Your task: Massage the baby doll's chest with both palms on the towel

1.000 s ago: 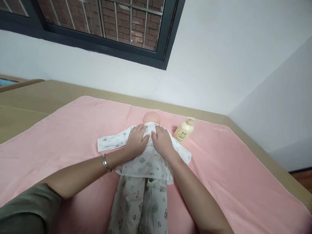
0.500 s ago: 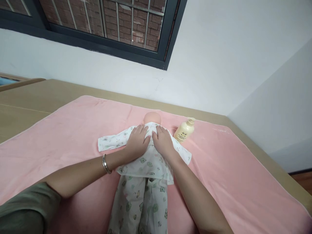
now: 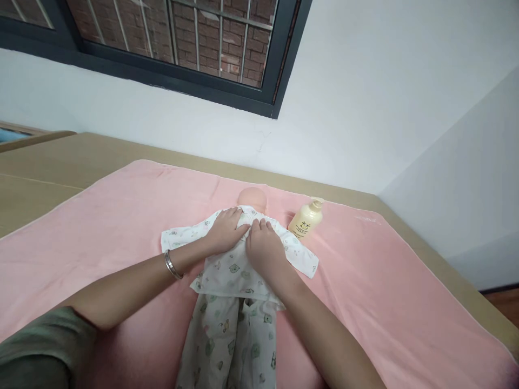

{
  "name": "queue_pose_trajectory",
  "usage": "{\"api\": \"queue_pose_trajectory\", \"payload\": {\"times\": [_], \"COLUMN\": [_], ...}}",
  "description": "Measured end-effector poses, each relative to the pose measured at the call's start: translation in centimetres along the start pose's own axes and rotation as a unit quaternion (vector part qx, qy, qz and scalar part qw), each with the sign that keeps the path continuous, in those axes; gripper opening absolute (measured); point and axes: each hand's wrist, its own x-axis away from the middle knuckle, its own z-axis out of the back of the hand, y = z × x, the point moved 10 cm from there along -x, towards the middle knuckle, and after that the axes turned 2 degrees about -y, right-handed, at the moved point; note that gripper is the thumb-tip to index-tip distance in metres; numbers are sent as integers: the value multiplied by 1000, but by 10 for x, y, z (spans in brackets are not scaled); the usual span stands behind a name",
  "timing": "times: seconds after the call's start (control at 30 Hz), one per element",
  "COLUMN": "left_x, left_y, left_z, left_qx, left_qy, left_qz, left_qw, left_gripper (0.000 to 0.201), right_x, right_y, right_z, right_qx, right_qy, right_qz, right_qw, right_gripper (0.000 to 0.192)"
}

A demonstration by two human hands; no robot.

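Observation:
A baby doll (image 3: 252, 197) lies on a pink towel (image 3: 121, 216), head away from me, dressed in a white printed top (image 3: 235, 267) and matching trousers (image 3: 227, 340). My left hand (image 3: 224, 229), with a silver bangle on its wrist, rests palm down on the doll's upper chest at the left. My right hand (image 3: 263, 246) lies flat on the top just right of the middle. The fingertips of both hands meet near the collar. Neither hand grips anything I can make out.
A cream pump bottle (image 3: 306, 219) lies on the towel just right of the doll's head. The towel covers a tan bed or table (image 3: 48, 162) set against a white wall. A barred window (image 3: 182, 32) is above, and a side wall stands at the right.
My right hand has slid left and a little down toward the middle of the doll's chest. My left hand has shifted slightly up toward the collar. The garment's sleeves have moved a little.

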Motion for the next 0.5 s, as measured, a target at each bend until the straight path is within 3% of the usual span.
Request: {"api": "queue_pose_trajectory", "payload": {"times": [0.13,0.3,0.4,0.5], "left_x": [10,35,38,26], "left_y": [11,35,39,31], "left_z": [2,4,6,10], "left_qx": [-59,-158,-158,-105], "left_qy": [15,56,53,28], "left_qz": [-29,-69,-76,-71], "left_qw": [998,983,983,992], "left_gripper": [58,55,52,47], "right_x": [-2,-23,-27,-20], "right_y": [-3,36,45,35], "right_z": [-1,1,3,8], "right_qx": [-8,-94,-111,-54], "right_qy": [22,18,10,31], "right_qz": [16,0,1,-7], "right_qw": [1000,995,994,998], "right_gripper": [46,44,43,43]}}
